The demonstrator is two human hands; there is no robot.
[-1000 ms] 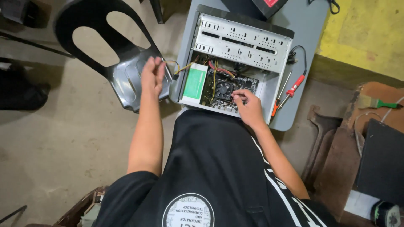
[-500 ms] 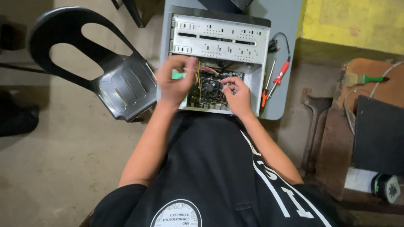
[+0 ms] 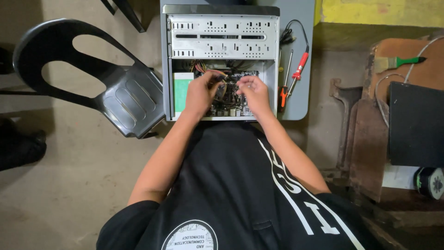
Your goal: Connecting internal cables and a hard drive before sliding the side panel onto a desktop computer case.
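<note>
Motherboard (image 3: pixel 231 99) inside open computer case (image 3: pixel 222 32) on grey counter (image 3: pixel 298 99); left hand (image 3: pixel 201 95) and right hand (image 3: pixel 253 95) over it, fingers curled, grip unclear.

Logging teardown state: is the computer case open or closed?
Open. The computer case lies with its side off; the motherboard shows, with both hands inside.
</note>
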